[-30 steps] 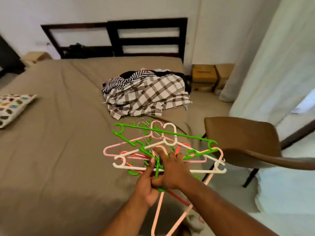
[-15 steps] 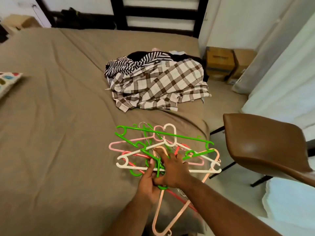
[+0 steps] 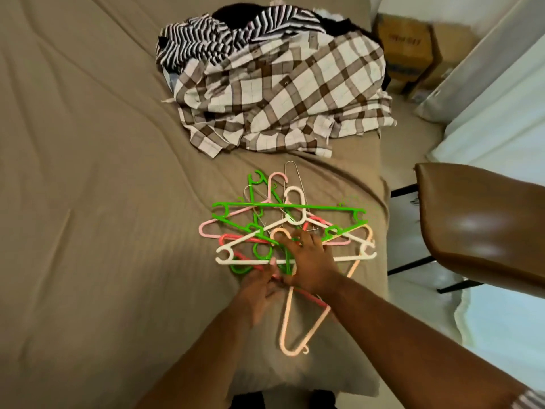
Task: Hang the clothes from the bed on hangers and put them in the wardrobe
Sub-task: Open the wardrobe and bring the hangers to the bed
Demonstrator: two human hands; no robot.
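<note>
- While left hand [image 3: 259,289] and right hand [image 3: 311,261] both curl round the hangers [image 3: 290,206], these are at the bed's [image 3: 88,178] near corner.
- Clothes [image 3: 280,93] heap farther up the bed.
- Cardboard box [image 3: 405,45] beside the bed: contents unseen.

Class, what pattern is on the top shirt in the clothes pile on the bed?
The top shirt has a brown-and-white check; it shows in the head view, the only one.

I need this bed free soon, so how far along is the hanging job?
Barely started. Done: nothing looks hung yet. In hand: the left hand and right hand both hold a tangled bundle of hangers over the near corner of the bed. Left: the checked shirt and striped garment lie heaped there, each needing a hanger; the wardrobe is out of view.
</note>
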